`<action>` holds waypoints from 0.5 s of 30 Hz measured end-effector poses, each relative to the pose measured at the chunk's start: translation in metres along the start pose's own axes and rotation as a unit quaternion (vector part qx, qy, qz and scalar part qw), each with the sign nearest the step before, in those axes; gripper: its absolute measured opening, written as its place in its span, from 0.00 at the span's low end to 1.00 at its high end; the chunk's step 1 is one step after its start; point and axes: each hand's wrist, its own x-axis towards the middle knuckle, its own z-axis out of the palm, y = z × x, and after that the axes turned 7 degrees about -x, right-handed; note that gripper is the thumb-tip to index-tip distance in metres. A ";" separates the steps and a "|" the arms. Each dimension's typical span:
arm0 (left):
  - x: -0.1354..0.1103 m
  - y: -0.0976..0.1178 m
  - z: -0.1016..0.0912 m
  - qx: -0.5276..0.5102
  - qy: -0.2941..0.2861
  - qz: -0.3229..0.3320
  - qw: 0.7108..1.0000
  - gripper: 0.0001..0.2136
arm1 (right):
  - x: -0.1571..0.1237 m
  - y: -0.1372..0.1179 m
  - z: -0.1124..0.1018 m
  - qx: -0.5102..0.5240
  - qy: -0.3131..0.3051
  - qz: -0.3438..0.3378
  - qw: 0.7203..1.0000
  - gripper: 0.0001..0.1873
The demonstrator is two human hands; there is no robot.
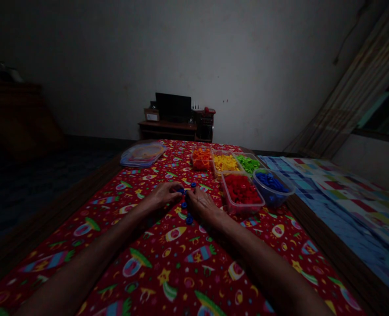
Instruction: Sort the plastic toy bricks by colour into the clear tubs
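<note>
Fingers of the left hand (164, 193) look pinched nearly closed on a small blue piece (181, 191), those of the right hand (203, 204) curl beside it (can't tell their grip), three blue bits (189, 219) lie loose on the tabletop (181, 276), tubs (245, 206) well stocked, so early days imo.

Room to pass runs over the red cloth (155, 259) between the forearms (115, 231), and leftward up to the lids (141, 154); tubs (245, 205) block the right. Loose blue pieces (184, 205) obstruct beside the right hand (203, 203).

A red, rocket-printed cloth (141, 259) covers the brown surface (319, 232), bearing round blue pieces (189, 219), five clear plastic tubs (245, 210), translucent flat lids (143, 154).
</note>
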 end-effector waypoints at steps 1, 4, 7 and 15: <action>-0.001 0.002 0.000 0.005 0.001 -0.001 1.000 0.16 | 0.001 -0.001 0.000 -0.015 -0.001 0.003 1.000 0.13; -0.005 0.012 -0.001 0.028 0.012 0.008 1.000 0.16 | 0.005 0.002 0.008 -0.005 0.033 0.026 0.999 0.12; -0.009 0.023 -0.001 0.029 0.019 0.016 0.999 0.16 | 0.012 0.008 0.017 0.098 0.082 0.059 0.990 0.06; -0.011 0.060 0.025 0.000 0.100 0.075 0.992 0.16 | 0.030 0.011 -0.001 0.721 0.028 0.317 0.616 0.13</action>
